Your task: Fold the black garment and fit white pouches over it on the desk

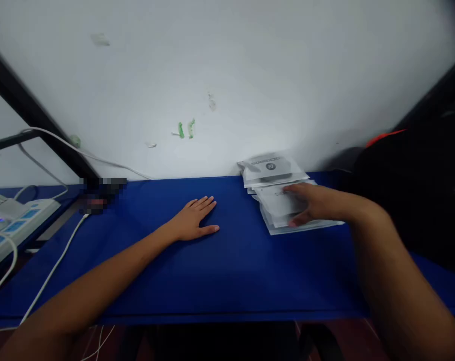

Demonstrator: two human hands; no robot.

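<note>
My left hand (195, 219) lies flat on the blue tabletop (227, 271), palm down, with the thumb spread away from the fingers. To the right, my right hand (313, 201) is over a stack of white, partly see-through plastic packets (278, 203), its thumb and fingers apart. Whether the fingertips press on the top packet I cannot tell. Behind these, nearer the wall, another packet (271, 168) with dark printing and a round logo overlaps the stack. Dark contents show faintly through the plastic.
A white power strip (24, 225) with cables stands at the left. A white cable (57, 265) crosses the table's left side. Bulky black fabric (419, 190) with a red edge fills the right side. The pale wall (227, 75) rises behind the table.
</note>
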